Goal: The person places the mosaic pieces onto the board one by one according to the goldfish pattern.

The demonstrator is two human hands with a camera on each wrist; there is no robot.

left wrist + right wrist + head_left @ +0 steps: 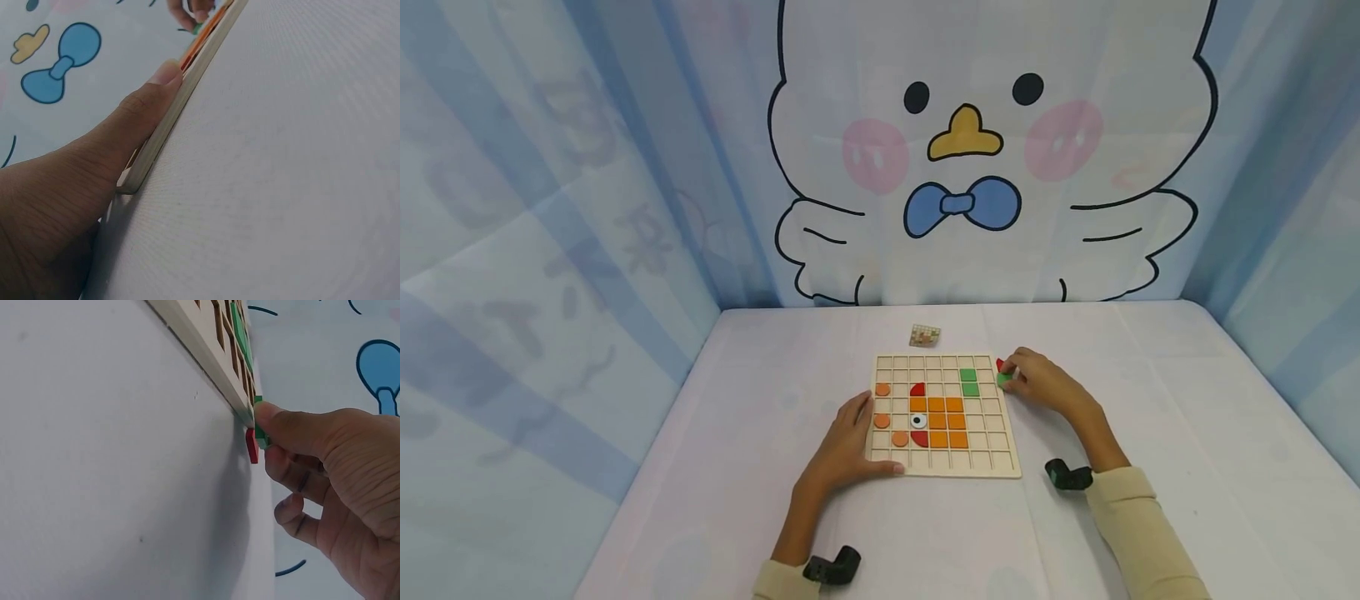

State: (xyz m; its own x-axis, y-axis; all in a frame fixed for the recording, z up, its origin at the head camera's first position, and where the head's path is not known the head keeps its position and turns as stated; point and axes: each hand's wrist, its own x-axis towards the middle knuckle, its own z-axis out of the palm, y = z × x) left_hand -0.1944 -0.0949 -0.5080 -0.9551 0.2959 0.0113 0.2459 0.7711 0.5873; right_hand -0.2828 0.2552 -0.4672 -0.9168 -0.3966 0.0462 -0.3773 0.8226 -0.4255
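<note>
A wooden grid board [992,460] lies on the table with coloured tiles in its cells. Orange squares [936,421] form a block, with red quarter-round tiles [917,389], an eye tile [918,421] and several orange discs [882,421] around them. Two green squares [970,389] sit at the upper right. My left hand [842,446] rests against the board's near left corner, its straight thumb on the front rim. Just off the right edge, my right hand [1045,381] pinches a green square tile [260,434] between thumb and index finger. Beside it is a red tile [252,447].
A small patterned card or packet [925,336] lies behind the board. The table [737,400] has a white cloth. A printed curtain [962,258] stands along its back edge. Black wrist cameras [1067,475] sit on both wrists.
</note>
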